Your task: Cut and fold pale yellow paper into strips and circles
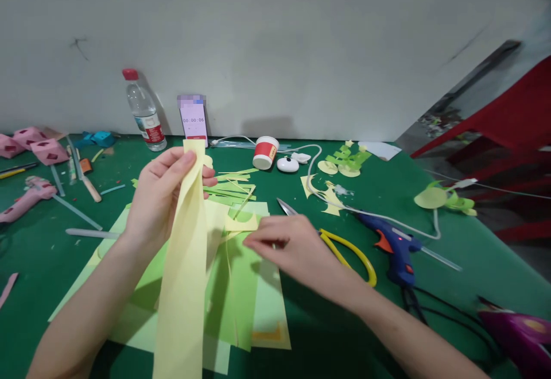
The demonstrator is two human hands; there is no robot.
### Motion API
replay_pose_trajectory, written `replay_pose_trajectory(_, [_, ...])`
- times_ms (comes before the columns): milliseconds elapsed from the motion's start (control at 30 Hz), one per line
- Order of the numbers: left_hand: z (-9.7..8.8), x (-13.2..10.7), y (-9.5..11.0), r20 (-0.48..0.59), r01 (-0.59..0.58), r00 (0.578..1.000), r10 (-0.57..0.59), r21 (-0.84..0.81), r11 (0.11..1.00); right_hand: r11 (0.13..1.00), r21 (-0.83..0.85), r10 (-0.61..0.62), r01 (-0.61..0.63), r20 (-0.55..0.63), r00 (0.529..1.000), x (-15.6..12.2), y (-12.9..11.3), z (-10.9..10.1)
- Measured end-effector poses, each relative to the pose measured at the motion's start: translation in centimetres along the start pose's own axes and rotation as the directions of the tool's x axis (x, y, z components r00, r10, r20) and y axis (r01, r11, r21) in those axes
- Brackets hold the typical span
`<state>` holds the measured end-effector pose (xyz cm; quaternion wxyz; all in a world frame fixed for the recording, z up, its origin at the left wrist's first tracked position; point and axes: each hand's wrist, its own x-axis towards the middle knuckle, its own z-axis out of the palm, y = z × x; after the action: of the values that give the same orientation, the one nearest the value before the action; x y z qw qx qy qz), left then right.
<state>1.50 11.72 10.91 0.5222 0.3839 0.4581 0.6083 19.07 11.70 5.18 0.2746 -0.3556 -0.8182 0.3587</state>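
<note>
Green desk point(482, 252), pale wall behind. We see 2 bare hands over the paper.

Left hand point(157, 198): closed, thumb over fingers, pinching the upper end of a pale yellow paper strip point(183, 287). The strip hangs toward us, creased lengthwise near the grip, in front of a pile of green and yellow sheets point(269, 310) lying on the desk.

Right hand point(301, 250): narrow, fingers curled, thumb and forefinger close together beside a yellow offcut point(240, 225) with curved cuts. We cannot tell whether it grips anything. Scissors point(359, 251) lie partly behind it, yellow handles showing.

Readable writing: the phone point(193, 120), propped against the wall, displays 00:00:06 in dark digits; its top is blurred and we cannot read the smaller lines. The bottle point(144, 112), red-capped, wears a red and white label, print too small for us. The red and white cup point(266, 153) bears a small yellow patch, marks illegible.

Also noted: white case point(287, 165) just right of the cup; cut green strips point(232, 189) beyond the sheets; blue glue gun point(398, 252) at right, a clear stick protruding; pink faceted pieces point(48, 151) at far left.
</note>
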Motion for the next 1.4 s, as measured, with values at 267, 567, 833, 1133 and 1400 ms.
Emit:
replay_pose_trajectory(267, [0.4,-0.3,0.1,0.014,0.083,0.996,-0.084,0.042,0.996,0.774,-0.420,0.225,-0.474,-0.518,0.825,1.0,5.5,-8.8])
replay_pose_trajectory(567, [1.1,-0.8,-0.5,0.060,0.110,0.992,-0.115,0.076,0.991,0.490,-0.637,0.324,-0.595,-0.500,0.803,2.5,10.8,-10.9])
replay_pose_trajectory(833, [0.7,-0.5,-1.3,0.198,0.164,0.963,-0.181,0.102,0.981,0.546,-0.572,0.361,-0.612,-0.499,0.788,2.0,11.1,-13.3])
replay_pose_trajectory(1133, [0.3,-1.0,-1.8,0.314,0.185,0.919,-0.239,0.193,0.964,0.982,-0.087,0.124,-0.170,-0.384,0.915,1.1,1.2,-7.2])
replay_pose_trajectory(1400, [0.5,-2.7,-1.8,0.400,0.022,0.900,-0.174,0.357,0.934,0.963,0.268,-0.027,0.038,-0.047,0.999,-1.3,-2.7,-2.3])
